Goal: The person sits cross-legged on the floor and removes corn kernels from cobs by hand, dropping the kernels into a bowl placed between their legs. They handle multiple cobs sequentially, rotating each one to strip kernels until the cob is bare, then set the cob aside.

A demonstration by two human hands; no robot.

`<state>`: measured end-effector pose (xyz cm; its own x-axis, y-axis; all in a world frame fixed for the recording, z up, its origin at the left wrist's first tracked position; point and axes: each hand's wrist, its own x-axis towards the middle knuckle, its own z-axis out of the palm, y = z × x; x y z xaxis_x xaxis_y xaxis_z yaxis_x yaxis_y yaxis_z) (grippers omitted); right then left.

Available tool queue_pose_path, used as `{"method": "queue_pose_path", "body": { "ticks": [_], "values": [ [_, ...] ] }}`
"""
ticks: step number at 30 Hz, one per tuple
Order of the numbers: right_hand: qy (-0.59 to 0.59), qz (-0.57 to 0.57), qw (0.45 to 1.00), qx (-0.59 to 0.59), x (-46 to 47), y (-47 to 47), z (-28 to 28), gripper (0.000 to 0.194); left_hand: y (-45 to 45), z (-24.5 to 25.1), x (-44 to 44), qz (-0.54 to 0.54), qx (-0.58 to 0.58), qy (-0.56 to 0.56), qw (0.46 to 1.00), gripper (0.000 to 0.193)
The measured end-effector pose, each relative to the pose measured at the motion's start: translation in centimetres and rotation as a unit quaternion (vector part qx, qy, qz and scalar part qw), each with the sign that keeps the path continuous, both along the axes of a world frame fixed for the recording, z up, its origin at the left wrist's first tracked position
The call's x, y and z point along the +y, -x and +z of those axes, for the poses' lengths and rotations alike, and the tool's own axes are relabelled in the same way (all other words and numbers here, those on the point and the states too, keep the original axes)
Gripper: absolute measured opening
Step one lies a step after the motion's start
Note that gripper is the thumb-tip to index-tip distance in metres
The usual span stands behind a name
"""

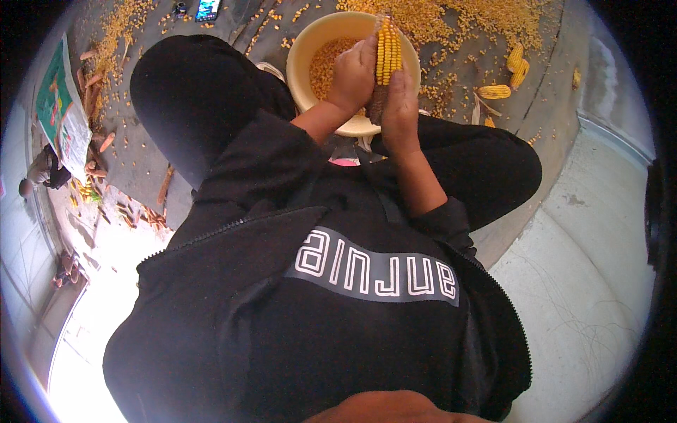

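An ear of dried yellow corn stands nearly upright between my two hands, above a cream plastic basin. My left hand wraps its left side, and my right hand presses along its lower right side. Below the yellow rows, a bare brownish cob shows between the hands; whether it belongs to the same ear I cannot tell. Loose corn kernels cover the basin's bottom, partly hidden by my left hand. The basin sits on the floor between my crossed legs.
Kernels spread across the floor beyond the basin. Several unshelled ears lie at right, near a low ledge. A lit phone lies at top left. Leftward are a green-and-white sack, bare cobs and a distant person.
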<state>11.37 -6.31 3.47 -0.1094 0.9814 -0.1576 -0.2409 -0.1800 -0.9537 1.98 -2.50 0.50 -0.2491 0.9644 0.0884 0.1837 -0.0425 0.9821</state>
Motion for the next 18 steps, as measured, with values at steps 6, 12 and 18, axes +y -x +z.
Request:
{"method": "queue_pose_path", "body": {
  "ticks": [6, 12, 18],
  "values": [
    [0.090, -0.020, 0.996, 0.017, -0.1, -0.7, 0.7, 0.046, 1.3, 0.3, 0.2, -0.028, 0.151, -0.065, 0.986, 0.035],
    [0.169, -0.066, 0.977, 0.114, 0.3, -1.1, 0.9, 0.047, 1.8, -0.3, 0.7, -0.020, 0.087, 0.011, 0.996, 0.035],
    [0.120, -0.091, 0.981, 0.120, 0.8, -0.8, 1.0, 0.046, 0.9, 0.5, -0.5, -0.150, -0.185, 0.102, 0.966, 0.044]
  ]
}}
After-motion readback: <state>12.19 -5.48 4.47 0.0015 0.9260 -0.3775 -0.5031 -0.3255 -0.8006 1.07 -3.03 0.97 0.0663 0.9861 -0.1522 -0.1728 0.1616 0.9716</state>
